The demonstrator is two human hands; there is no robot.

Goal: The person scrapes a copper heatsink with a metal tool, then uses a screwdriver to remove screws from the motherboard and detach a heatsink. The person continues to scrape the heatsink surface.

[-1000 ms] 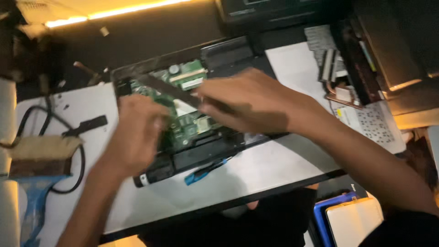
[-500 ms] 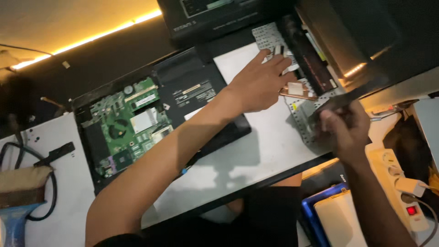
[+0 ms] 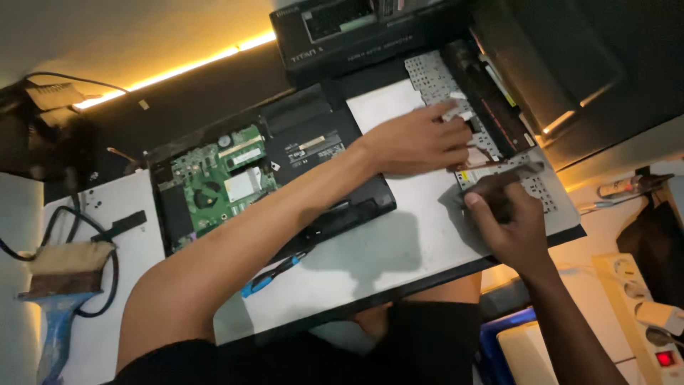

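Copper-coloured heat pipe with grey metal bracket point(image 3: 499, 165), right of frame centre on the pale keyboard panel point(image 3: 434, 82). Pinched at lower end by right hand point(image 3: 509, 221); pressed flat under spread fingers of left hand point(image 3: 420, 139). Opened black laptop base with green circuit board point(image 3: 214, 187) at left centre.

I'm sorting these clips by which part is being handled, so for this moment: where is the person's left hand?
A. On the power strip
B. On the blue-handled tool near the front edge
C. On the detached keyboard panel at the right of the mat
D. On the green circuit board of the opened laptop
C: the left hand reaches across the opened laptop to the detached keyboard panel.
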